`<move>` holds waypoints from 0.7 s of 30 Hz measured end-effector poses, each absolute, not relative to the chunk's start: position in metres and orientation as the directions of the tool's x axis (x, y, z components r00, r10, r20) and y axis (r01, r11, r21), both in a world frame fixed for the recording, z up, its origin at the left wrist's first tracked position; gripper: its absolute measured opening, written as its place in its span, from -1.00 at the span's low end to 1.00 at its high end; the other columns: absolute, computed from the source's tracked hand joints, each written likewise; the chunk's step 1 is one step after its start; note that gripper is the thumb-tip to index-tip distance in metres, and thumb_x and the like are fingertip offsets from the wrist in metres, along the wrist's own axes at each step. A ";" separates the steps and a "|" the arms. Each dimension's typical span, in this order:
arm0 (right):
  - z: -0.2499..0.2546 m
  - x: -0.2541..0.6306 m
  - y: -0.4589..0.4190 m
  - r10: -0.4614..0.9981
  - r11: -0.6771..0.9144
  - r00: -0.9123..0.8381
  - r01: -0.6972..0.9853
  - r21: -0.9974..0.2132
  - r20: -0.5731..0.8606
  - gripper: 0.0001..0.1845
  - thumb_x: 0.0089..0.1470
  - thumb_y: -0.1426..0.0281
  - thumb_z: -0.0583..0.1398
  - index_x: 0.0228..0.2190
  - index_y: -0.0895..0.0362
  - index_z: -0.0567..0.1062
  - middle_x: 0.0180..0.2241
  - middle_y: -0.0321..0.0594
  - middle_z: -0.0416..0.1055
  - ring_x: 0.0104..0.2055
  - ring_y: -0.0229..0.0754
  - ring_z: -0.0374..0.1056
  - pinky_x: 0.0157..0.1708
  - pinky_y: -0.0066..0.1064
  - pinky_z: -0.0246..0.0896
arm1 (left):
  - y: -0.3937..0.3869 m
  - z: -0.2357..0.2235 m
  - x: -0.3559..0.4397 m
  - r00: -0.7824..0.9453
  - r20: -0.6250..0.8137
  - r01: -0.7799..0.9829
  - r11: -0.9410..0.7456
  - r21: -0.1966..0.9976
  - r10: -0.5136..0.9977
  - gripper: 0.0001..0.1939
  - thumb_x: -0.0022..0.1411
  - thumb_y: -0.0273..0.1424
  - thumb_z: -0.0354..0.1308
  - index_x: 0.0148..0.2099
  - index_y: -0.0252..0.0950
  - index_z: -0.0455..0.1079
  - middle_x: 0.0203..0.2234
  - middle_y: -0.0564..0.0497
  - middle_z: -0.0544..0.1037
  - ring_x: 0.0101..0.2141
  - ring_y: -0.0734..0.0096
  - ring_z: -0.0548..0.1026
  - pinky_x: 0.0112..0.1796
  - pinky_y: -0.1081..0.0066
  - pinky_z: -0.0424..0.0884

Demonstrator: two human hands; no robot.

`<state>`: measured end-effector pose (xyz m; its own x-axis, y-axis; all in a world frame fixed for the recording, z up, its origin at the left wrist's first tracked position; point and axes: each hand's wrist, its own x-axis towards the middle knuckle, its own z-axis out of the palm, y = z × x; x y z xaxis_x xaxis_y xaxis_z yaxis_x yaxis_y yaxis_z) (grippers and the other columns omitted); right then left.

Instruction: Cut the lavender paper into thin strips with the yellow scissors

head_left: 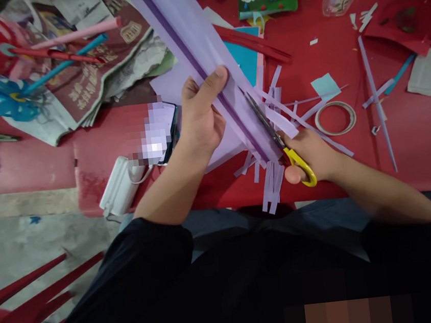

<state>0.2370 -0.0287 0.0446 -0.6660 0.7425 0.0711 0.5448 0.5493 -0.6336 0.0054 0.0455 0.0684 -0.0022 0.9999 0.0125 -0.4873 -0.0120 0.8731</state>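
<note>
My left hand (pixel 204 111) pinches a long folded sheet of purple paper (pixel 186 31), thumb on top, holding it slantwise above the table. In my right hand (pixel 311 154) are scissors (pixel 265 117) with yellow handles, their blades pointing up and left along the paper's right edge. A partly cut purple strip (pixel 282 121) curls off beside the blades. At the paper's lower end, several narrow purple strips (pixel 272 186) hang over the table's front edge. Under the held paper lies another purple sheet (pixel 221 145), partly hidden by my left hand and forearm.
A roll of tape (pixel 334 118) and loose purple strips (pixel 377 103) lie to the right. On the left are a phone (pixel 169 130), a white power bank (pixel 120 187), newspapers (pixel 87 82) and a blue paper flower (pixel 16 95). A red chair (pixel 34 309) stands at lower left.
</note>
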 end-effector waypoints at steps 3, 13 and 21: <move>0.045 0.237 -0.028 0.748 0.548 -0.658 0.544 -0.635 0.082 0.14 0.07 -0.60 -0.30 -0.32 0.13 0.48 -0.62 -0.33 0.16 -0.59 -0.19 0.10 -0.52 -0.28 -0.13 | 0.045 0.072 0.004 0.031 -0.020 -0.518 0.033 0.855 0.999 -0.99 0.39 -0.36 0.37 -0.15 -0.13 0.62 -0.15 0.02 0.74 0.26 0.08 0.57 0.31 0.05 0.56; 0.050 0.235 -0.025 0.784 0.568 -0.618 0.673 -0.474 0.064 0.11 0.08 -0.60 -0.31 -0.36 0.10 0.46 -0.60 -0.23 0.24 -0.57 -0.15 0.12 -0.48 -0.29 -0.20 | 0.041 0.081 0.005 0.098 -0.083 -0.532 0.123 0.838 0.992 -0.93 0.38 -0.29 0.34 -0.14 -0.13 0.61 -0.17 0.03 0.73 0.33 -0.02 0.48 0.36 -0.05 0.45; 0.051 0.235 -0.025 0.789 0.521 -0.612 0.620 -0.587 0.054 0.16 0.03 -0.63 -0.30 -0.25 0.13 0.46 -0.64 -0.36 0.16 -0.63 -0.16 0.09 -0.53 -0.30 -0.18 | 0.046 0.074 0.005 0.021 -0.097 -0.434 0.096 0.896 0.995 -0.98 0.37 -0.32 0.34 -0.15 -0.08 0.59 -0.13 0.06 0.73 0.29 0.01 0.48 0.31 0.00 0.47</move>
<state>0.2350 -0.0252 0.0507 -0.6116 0.7893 0.0544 0.6199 0.5207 -0.5870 0.0054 0.0465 0.0736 0.0207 0.9951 -0.0967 -0.4342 0.0961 0.8957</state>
